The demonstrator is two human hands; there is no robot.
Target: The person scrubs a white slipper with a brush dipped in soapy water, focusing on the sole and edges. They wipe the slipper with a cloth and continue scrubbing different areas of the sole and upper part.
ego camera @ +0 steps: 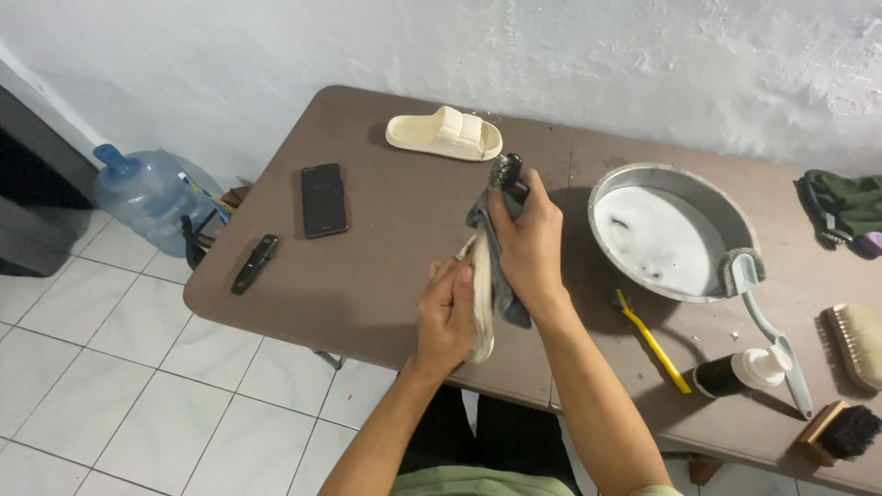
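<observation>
Here, near to far:
Left hand point(447, 317): clamped on a cream slipper point(481, 303), held edge-up above the tabletop point(386, 257).
Right hand point(528, 243): closed around a grey cloth point(501, 276) against that slipper.
Basin point(684, 179): soapy water, right.
Second slipper point(445, 134): far edge.

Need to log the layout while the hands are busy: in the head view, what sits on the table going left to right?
Black clip-like tool → dark phone → cream slipper → left hand → right hand holding a grey cloth → yellow toothbrush → metal basin → wooden brush.
</observation>
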